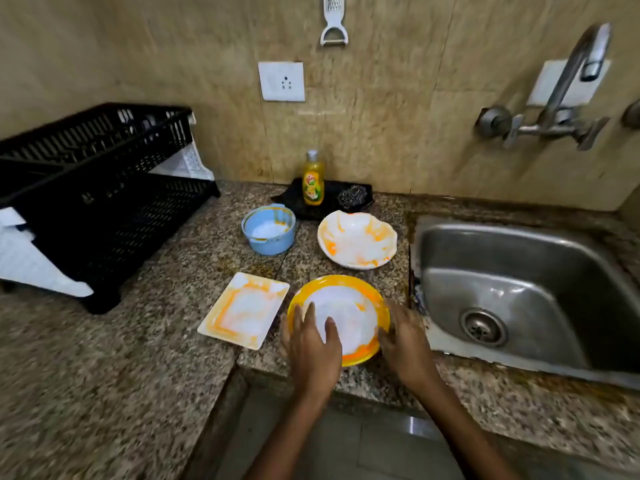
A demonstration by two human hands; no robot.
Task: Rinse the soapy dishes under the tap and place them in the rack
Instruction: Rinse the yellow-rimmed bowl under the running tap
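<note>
A round yellow plate (346, 299) covered in white foam lies near the counter's front edge. My left hand (311, 344) rests over its left side with fingers spread. My right hand (403, 337) touches its right rim, fingers curled at the edge. Whether either hand grips the plate is unclear. Left of it lies a soapy rectangular plate (244, 310). Behind stand a soapy blue pot (268, 230) and a white wavy-rimmed bowl (356, 239) with orange streaks. The black rack (104, 188) stands at the left. The tap (568, 84) is on the wall above the steel sink (519, 292).
A yellow dish-soap bottle (313, 180) and a scrubber (353, 195) sit on a black tray against the wall. A socket (281, 81) and a hanging peeler (334, 20) are on the wall. The granite counter (104, 375) wraps around a floor gap below me.
</note>
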